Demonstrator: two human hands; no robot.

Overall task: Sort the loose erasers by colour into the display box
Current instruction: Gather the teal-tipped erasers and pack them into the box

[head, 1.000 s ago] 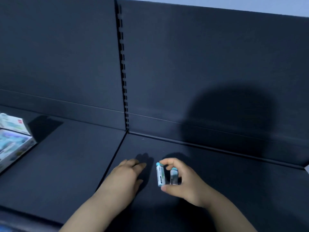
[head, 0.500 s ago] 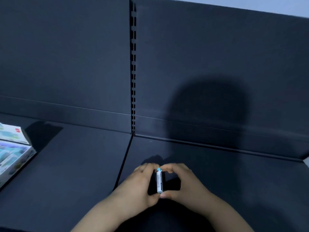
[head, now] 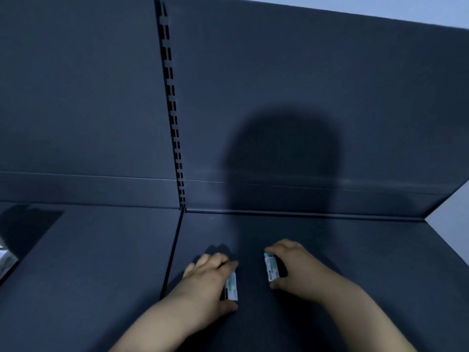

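Low in the middle of the frame, my left hand [head: 205, 285] curls over a sleeved eraser [head: 232, 288], pinching it between forefinger and thumb. Just to the right, my right hand [head: 299, 271] pinches a second eraser [head: 271, 269] the same way, its blue tip uppermost. The two are held apart, close over the dark shelf [head: 101, 250], and only a pale, blurred corner of the display box [head: 5, 261] shows at the far left edge.

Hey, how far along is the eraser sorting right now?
Nothing shows as sorted. The left hand pinches a first eraser, the right hand grips a second eraser, both low over the dark shelf. Both must yet reach the display box, barely visible at the far left edge.
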